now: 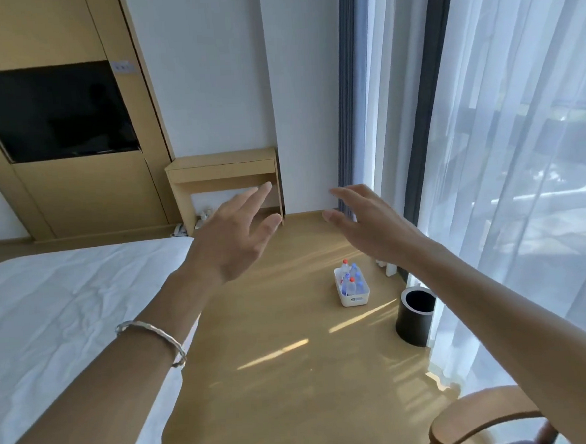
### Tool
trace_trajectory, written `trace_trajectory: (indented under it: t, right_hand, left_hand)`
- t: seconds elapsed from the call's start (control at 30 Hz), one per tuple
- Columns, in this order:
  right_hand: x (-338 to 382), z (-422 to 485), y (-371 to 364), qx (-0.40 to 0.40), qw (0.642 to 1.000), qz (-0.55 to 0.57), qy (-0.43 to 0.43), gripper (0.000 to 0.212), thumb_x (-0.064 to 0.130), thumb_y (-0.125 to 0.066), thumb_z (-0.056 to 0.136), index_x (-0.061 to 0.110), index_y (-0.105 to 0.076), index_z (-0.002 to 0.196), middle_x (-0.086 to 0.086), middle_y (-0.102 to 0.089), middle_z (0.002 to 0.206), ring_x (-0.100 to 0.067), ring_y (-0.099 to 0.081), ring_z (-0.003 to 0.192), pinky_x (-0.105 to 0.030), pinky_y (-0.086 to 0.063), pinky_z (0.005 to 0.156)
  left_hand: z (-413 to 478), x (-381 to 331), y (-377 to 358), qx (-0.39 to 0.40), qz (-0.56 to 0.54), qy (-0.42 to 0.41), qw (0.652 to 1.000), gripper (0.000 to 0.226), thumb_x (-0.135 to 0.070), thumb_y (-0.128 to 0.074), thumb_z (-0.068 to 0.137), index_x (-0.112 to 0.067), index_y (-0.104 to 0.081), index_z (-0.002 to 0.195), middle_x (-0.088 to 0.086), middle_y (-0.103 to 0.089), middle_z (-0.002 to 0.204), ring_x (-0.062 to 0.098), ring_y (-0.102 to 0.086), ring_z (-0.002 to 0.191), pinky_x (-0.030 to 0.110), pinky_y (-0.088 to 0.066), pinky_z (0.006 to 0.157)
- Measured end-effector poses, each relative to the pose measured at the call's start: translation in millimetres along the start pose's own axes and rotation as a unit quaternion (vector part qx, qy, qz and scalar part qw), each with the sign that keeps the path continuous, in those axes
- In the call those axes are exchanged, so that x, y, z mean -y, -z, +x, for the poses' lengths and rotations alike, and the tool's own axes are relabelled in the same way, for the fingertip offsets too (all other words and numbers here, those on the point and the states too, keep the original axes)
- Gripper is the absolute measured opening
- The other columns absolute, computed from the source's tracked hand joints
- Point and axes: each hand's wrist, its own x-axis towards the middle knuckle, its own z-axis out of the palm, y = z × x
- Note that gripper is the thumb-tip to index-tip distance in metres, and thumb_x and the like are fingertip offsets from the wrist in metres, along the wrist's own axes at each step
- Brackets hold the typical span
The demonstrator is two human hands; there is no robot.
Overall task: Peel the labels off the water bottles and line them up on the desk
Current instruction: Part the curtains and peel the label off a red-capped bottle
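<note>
Several small water bottles [350,280] with red and blue caps stand upright in a white plastic bin [354,299] on the wooden floor. A narrow wooden desk [221,162] stands against the far wall. My left hand [241,237] is stretched out in the air with straight, spread fingers and holds nothing; a silver bangle circles its wrist. My right hand [370,225] is also raised, fingers extended, holding nothing. Both hands hover well above and short of the bin.
A bed with white sheets [66,304] fills the left. A black cylindrical waste bin [415,317] stands right of the white bin, by sheer curtains [505,174]. A wooden chair back [485,419] is at the lower right. A dark TV [51,111] hangs in a wooden panel.
</note>
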Motion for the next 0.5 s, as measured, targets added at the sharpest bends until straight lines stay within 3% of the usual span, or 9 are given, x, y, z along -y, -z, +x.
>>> trace_trajectory:
  t: [0.13,0.23,0.5]
  right_hand:
    - [5.5,20.5,-24.1,0.026,0.999,0.016,0.041,0.056,0.050,-0.040,0.097,0.026,-0.032,0.147,0.003,-0.033,0.148,-0.016,-0.049,0.122,-0.031,-0.042,0.098]
    - [14.6,35.7,-43.4,0.041,0.997,0.015,0.070,0.055,0.050,-0.039,0.098,0.027,-0.032,0.147,0.004,-0.033,0.148,-0.016,-0.048,0.124,-0.028,-0.038,0.094]
    - [39.9,85.8,-101.4,0.091,0.989,0.013,0.118,0.055,0.047,-0.039,0.099,0.025,-0.031,0.148,0.002,-0.032,0.150,-0.016,-0.043,0.129,-0.027,-0.034,0.098]
  left_hand:
    - [-7.6,14.2,3.8,-0.013,0.025,0.043,0.999,0.063,-0.056,-0.031,0.092,-0.033,-0.027,0.150,-0.010,-0.034,0.153,0.015,-0.033,0.139,0.040,-0.033,0.111]
    - [-12.8,30.8,7.8,-0.027,0.052,0.067,0.996,0.054,-0.046,-0.039,0.099,-0.031,-0.028,0.150,-0.011,-0.035,0.152,0.013,-0.038,0.134,0.034,-0.033,0.106]
    - [6.5,103.5,7.0,-0.052,0.076,0.128,0.987,0.053,-0.046,-0.038,0.099,-0.035,-0.026,0.149,-0.008,-0.031,0.155,0.016,-0.033,0.140,0.041,-0.034,0.108]
